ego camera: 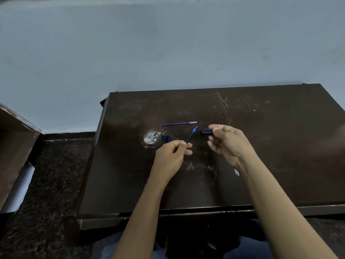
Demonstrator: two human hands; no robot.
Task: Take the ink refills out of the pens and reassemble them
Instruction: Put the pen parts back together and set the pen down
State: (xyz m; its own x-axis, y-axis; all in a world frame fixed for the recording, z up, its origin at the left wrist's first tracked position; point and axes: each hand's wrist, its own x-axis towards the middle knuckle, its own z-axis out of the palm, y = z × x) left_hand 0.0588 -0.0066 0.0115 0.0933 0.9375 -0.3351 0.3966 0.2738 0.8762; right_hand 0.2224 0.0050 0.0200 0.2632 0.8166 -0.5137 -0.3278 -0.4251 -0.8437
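Pinching a blue-tipped pen (190, 135) in the left grip (172, 156), tip tilted toward the far right. Holding a dark cap (206, 132) in the right grip (227, 144), just right of that tip, not touching. Just beyond, flat on the desk (270, 156), a loose blue refill (178, 123).

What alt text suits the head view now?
The left hand pinches a black pen, blue tip aimed at a short black pen piece held in the right hand, above a scratched dark table. A loose blue refill lies beyond them.

Pen (190, 136) half inside left hand (172, 156)
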